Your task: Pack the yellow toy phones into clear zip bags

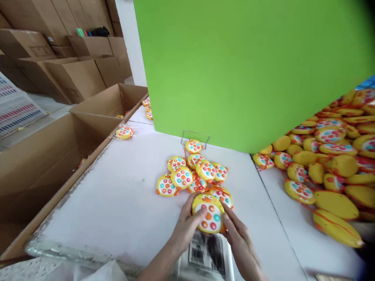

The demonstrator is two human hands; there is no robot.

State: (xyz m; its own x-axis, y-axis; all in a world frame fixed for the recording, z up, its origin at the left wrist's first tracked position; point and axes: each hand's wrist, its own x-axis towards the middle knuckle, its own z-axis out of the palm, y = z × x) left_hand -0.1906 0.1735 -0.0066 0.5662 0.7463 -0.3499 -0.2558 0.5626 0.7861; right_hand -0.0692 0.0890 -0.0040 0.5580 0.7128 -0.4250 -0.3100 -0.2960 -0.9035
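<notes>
Yellow duck toy (pixel 209 219) is gripped between left hand (pixel 186 223) and right hand (pixel 239 235) above white bench (pixel 117 195). Bench is flanked by open cardboard box (pixel 49 164), backed by green panel (pixel 234 70). Dark label (pixel 206 253) below hands: writing not legible.

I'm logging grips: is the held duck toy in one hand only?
No, the left hand and the right hand both grip the yellow duck toy.
</notes>
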